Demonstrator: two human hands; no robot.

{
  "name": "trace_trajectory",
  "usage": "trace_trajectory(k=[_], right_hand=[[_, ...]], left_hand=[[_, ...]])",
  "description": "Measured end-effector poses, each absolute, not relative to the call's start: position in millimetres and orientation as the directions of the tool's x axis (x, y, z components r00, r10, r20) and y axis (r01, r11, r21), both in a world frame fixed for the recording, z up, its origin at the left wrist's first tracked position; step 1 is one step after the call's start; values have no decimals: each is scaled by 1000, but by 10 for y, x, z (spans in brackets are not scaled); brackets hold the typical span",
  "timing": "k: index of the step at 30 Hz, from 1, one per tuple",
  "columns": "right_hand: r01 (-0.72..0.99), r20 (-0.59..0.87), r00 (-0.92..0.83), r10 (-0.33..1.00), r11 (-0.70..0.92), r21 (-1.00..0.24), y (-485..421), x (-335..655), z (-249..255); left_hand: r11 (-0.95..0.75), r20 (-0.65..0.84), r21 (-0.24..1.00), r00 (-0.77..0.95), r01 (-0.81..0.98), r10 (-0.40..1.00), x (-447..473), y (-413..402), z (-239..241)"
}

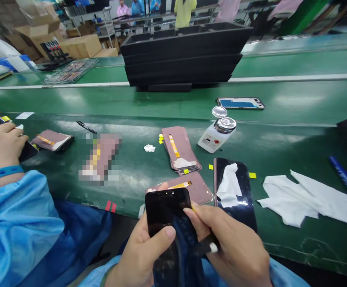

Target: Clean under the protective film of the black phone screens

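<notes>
My left hand [145, 247] is wrapped round a black phone screen [169, 223], its thumb lying on the glass. At the screen's upper right edge, my right hand [230, 235] pinches thumb and forefinger together, and a bit of yellow tab [193, 205] shows there. Under those fingers is a dark piece with a white spot [213, 247], too blurred to name. Just beyond the held screen lies a pinkish phone panel [201, 187] with an orange flex cable. Behind it is a stack of similar panels [183, 145]. To the right, a white wipe [229, 185] rests on another black screen [246, 175].
A white pump bottle [213, 137] stands with its lid up, near a phone frame [242, 103]. Crumpled wipes [298, 199] and a blue pen [345, 179] lie right. Black trays [185, 56] are stacked behind. At left, a co-worker's hand [0, 147] holds another phone.
</notes>
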State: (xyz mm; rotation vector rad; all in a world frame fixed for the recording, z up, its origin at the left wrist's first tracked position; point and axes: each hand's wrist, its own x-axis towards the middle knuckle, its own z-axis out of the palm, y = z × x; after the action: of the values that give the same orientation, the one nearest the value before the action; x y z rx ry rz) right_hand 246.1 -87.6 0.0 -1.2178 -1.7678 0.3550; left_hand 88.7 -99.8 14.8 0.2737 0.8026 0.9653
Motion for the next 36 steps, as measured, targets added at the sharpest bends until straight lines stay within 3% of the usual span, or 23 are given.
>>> trace_trajectory(k=[3, 8, 13, 15, 36], right_hand=[[551, 487, -97, 868, 454, -700, -903, 2453, -27], [386, 238, -118, 964, 266, -883, -904, 2394, -60], [291, 476, -351, 807, 576, -764, -844, 2439, -80], [310, 506, -394, 767, 630, -713, -829, 2456, -102], [357, 492, -367, 789, 608, -709, -817, 2394, -194]], left_hand=[[566, -502, 496, 315, -659, 806, 861, -1099, 149], [521, -478, 450, 298, -725, 826, 807, -1221, 122], [477, -447, 433, 277, -765, 851, 780, -1261, 123], [480, -448, 413, 285, -774, 847, 766, -1267, 118], [564, -579, 454, 253, -689, 775, 676, -1207, 83]])
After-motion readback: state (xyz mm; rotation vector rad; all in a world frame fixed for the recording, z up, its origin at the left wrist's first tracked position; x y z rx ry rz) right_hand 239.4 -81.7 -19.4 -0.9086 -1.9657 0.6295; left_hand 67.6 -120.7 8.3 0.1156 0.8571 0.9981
